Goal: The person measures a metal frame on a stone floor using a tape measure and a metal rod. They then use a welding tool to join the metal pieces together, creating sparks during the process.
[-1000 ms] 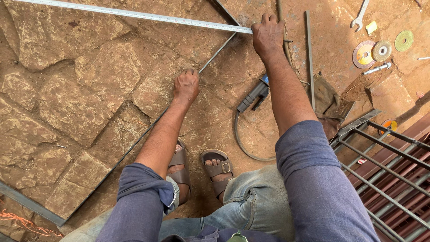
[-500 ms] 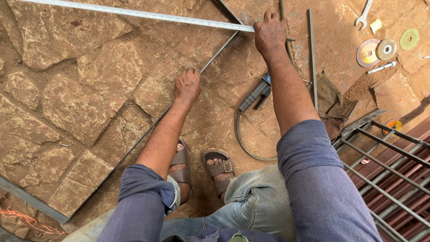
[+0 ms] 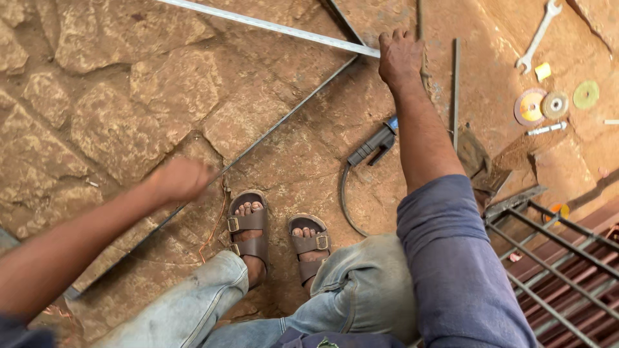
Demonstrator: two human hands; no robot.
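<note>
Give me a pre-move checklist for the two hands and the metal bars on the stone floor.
1. Right hand planted on the end of the light flat metal bar: ok.
2. Left hand steady on the thin dark rod: cannot tell, it is blurred.
3. Feet in brown sandals off both bars: ok.
4. Power tool and its cable away from the feet: not ok, the cable curves close to one sandal.
5. Cutting discs and wrench apart from both hands: ok.
</note>
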